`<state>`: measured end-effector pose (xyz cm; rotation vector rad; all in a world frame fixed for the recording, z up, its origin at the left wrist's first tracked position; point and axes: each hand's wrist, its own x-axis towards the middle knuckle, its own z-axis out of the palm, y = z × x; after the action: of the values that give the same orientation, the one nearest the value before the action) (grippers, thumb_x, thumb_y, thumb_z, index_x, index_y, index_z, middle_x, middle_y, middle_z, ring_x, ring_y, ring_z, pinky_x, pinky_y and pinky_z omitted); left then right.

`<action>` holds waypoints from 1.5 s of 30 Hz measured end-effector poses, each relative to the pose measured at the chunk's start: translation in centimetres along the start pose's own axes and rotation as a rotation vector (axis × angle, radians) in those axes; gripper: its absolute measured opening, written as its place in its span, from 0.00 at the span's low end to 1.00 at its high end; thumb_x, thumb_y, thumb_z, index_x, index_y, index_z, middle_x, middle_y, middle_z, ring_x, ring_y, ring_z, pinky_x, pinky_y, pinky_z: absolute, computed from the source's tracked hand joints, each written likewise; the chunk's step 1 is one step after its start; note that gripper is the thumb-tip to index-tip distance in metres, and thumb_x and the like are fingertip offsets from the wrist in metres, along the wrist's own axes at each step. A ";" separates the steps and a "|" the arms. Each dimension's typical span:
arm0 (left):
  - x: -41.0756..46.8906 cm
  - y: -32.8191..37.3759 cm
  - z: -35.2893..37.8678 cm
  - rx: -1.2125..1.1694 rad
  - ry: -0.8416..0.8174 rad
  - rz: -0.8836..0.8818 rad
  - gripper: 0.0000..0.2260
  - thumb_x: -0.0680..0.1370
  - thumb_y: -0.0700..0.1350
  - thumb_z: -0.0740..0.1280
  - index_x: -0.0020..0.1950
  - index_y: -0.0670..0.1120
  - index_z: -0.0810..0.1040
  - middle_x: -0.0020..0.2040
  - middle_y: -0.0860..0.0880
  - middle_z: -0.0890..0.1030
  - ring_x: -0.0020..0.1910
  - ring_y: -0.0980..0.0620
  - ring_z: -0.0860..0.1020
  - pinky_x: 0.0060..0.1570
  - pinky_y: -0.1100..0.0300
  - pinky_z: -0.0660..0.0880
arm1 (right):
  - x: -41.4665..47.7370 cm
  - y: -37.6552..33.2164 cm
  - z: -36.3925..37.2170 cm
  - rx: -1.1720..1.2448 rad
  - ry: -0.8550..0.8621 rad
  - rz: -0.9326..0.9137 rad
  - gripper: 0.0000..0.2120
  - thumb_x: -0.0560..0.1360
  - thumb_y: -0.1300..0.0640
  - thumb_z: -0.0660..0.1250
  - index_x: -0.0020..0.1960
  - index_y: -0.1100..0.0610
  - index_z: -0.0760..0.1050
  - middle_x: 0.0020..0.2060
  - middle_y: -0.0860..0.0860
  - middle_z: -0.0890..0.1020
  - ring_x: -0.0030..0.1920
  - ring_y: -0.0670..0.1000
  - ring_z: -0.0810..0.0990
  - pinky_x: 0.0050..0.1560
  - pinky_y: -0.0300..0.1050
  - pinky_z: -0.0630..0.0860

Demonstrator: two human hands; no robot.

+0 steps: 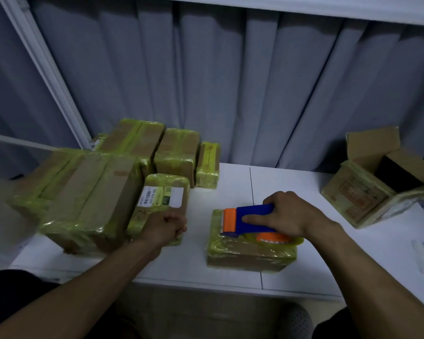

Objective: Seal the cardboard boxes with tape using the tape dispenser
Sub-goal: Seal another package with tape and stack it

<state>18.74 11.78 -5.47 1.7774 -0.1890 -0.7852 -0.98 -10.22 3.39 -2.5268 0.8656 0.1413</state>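
Two bare forearms reach in from the bottom edge, nearest the lens, and lead to the hands over a white counter (304, 187). The right hand (289, 216) wraps its fingers round the blue handle of the tape dispenser (252, 218), thumb laid along its side. The dispenser's orange roller points left, and the tool rests on top of a small box (250, 253) that lies flat near the counter's front edge. That box is already banded in yellow-green tape on the faces that show, so the pass in hand looks like a last strip or a finishing cut. The left hand (167, 227) sits with curled fingers at the near end of a labelled box (162, 199) just to the left; whether it pinches the box's edge or holds nothing is not clear. Beyond it stand a large box (88, 199) and three more boxes (176, 152) against the curtain (230, 81), all glossy with the same tape and seemingly done. Well apart, at the right, an open box (377, 182) has its flaps up and a dark interior showing. It appears to be the one piece left to close and seal, so the job looks mostly finished.
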 end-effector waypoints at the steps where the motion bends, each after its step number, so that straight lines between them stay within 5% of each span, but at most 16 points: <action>1: 0.2 -0.1 0.2 0.016 0.017 0.014 0.02 0.77 0.33 0.69 0.46 0.36 0.82 0.38 0.43 0.82 0.29 0.60 0.79 0.33 0.67 0.77 | 0.1 -0.3 0.1 -0.012 0.002 0.016 0.33 0.64 0.20 0.66 0.47 0.49 0.80 0.40 0.45 0.84 0.40 0.45 0.83 0.41 0.41 0.82; 4: 0.8 -0.1 1.0 0.064 0.037 0.029 0.04 0.77 0.32 0.68 0.45 0.36 0.82 0.37 0.43 0.81 0.27 0.61 0.78 0.29 0.68 0.74 | 0.3 -1.0 0.5 -0.072 0.005 0.054 0.34 0.63 0.20 0.67 0.47 0.50 0.79 0.39 0.45 0.82 0.40 0.46 0.82 0.41 0.43 0.80; 9: 1.5 -0.8 1.9 0.103 0.018 -0.079 0.03 0.75 0.39 0.73 0.41 0.43 0.83 0.40 0.45 0.84 0.40 0.50 0.82 0.46 0.54 0.79 | 0.1 -1.6 0.3 -0.173 -0.008 0.110 0.35 0.63 0.20 0.68 0.50 0.50 0.79 0.41 0.46 0.80 0.42 0.47 0.81 0.41 0.44 0.80; 13: 1.0 -2.1 3.0 0.185 -0.019 -0.061 0.07 0.73 0.44 0.77 0.46 0.45 0.82 0.45 0.46 0.83 0.47 0.49 0.80 0.44 0.59 0.75 | -0.1 -2.2 0.4 -0.223 -0.026 0.124 0.35 0.63 0.21 0.69 0.53 0.50 0.78 0.43 0.46 0.81 0.43 0.47 0.80 0.38 0.43 0.76; 25: 0.4 -3.6 6.6 0.349 -0.137 -0.046 0.18 0.77 0.47 0.73 0.63 0.41 0.79 0.60 0.45 0.80 0.58 0.48 0.78 0.61 0.56 0.75 | 0.1 -3.0 0.7 -0.300 -0.033 0.122 0.34 0.64 0.21 0.68 0.51 0.50 0.78 0.41 0.46 0.79 0.42 0.48 0.79 0.38 0.43 0.75; 29: 0.2 -3.5 6.6 0.250 -0.073 -0.048 0.23 0.72 0.48 0.77 0.63 0.49 0.72 0.57 0.46 0.78 0.56 0.48 0.78 0.57 0.57 0.75 | 0.2 -3.0 0.9 -0.321 -0.026 0.109 0.34 0.65 0.21 0.66 0.50 0.51 0.78 0.41 0.47 0.80 0.41 0.48 0.79 0.42 0.45 0.78; 31: 0.4 -3.6 6.7 0.157 -0.052 0.007 0.13 0.74 0.44 0.76 0.55 0.47 0.77 0.54 0.45 0.81 0.53 0.47 0.80 0.55 0.55 0.78 | 0.2 -3.0 0.9 -0.331 -0.017 0.101 0.34 0.66 0.21 0.65 0.50 0.51 0.78 0.41 0.47 0.80 0.41 0.48 0.79 0.43 0.46 0.79; 33: -0.1 -3.4 7.0 -0.005 -0.147 0.005 0.05 0.80 0.44 0.69 0.50 0.44 0.83 0.50 0.43 0.85 0.51 0.45 0.83 0.53 0.53 0.80 | 0.3 -3.0 0.9 -0.348 -0.012 0.092 0.33 0.68 0.21 0.64 0.49 0.51 0.78 0.41 0.47 0.80 0.41 0.49 0.79 0.42 0.46 0.79; 38: -1.0 -2.5 6.8 -0.089 -0.346 -0.068 0.13 0.83 0.48 0.62 0.55 0.44 0.83 0.52 0.47 0.86 0.51 0.47 0.83 0.53 0.57 0.77 | 0.4 -2.5 0.5 -0.283 -0.089 0.095 0.26 0.73 0.29 0.63 0.46 0.53 0.78 0.40 0.49 0.82 0.40 0.50 0.81 0.43 0.46 0.80; 40: -1.0 -2.2 6.3 -0.084 -0.393 -0.009 0.10 0.82 0.43 0.64 0.62 0.47 0.80 0.58 0.47 0.82 0.53 0.48 0.82 0.53 0.57 0.77 | 0.5 -2.0 -0.4 -0.162 -0.198 0.112 0.24 0.74 0.34 0.65 0.48 0.56 0.79 0.42 0.50 0.84 0.42 0.50 0.83 0.45 0.47 0.79; 45: -0.2 -2.2 5.0 0.364 -0.574 0.419 0.39 0.70 0.56 0.78 0.76 0.65 0.61 0.78 0.63 0.54 0.68 0.59 0.70 0.54 0.65 0.78 | 0.1 0.0 -1.5 0.020 -0.209 0.033 0.20 0.74 0.36 0.72 0.52 0.52 0.81 0.44 0.47 0.86 0.44 0.47 0.85 0.48 0.44 0.83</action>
<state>15.06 8.70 -8.15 1.7098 -1.1068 -0.9721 -1.02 -10.96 4.70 -2.4262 0.8208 0.3976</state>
